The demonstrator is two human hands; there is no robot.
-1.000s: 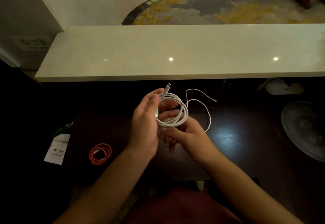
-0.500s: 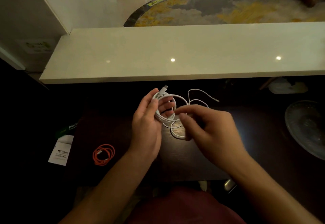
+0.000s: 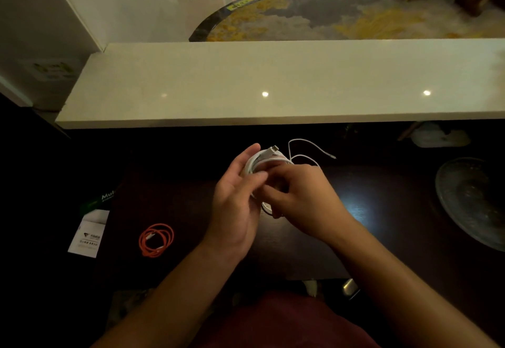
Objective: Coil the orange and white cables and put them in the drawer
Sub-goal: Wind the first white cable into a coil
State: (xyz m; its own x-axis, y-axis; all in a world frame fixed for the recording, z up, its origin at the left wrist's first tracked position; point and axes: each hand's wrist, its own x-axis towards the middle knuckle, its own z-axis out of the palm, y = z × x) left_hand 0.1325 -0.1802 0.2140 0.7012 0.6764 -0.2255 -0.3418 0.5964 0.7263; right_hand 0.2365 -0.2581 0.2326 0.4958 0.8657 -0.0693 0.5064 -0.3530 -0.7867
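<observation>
Left hand (image 3: 237, 200): fingers curled round the white cable (image 3: 269, 158), holding its coil upright above the dark table (image 3: 382, 205) — one plug end sticks up past the fingertips.
Right hand (image 3: 302, 197): palm down, fingers bent onto the lower loops of the coil, pinching them just beside the left hand.
Change from half a second ago: the right hand has closed in against the left and now covers most of the coil; the small loop that hung below it is nearly hidden.
Loose tail: a thin length of white cable arcs out beyond the right hand and ends on the table, uncoiled.
Orange cable (image 3: 156, 240): already wound into a flat ring, lying on the table to the left of the left forearm, well apart from both hands.
White leaflet (image 3: 87, 234): at the table's left edge, beyond the orange ring.
Glass dish (image 3: 470, 200): far right of the table.
Pale ledge (image 3: 273, 82): runs across behind the table.
</observation>
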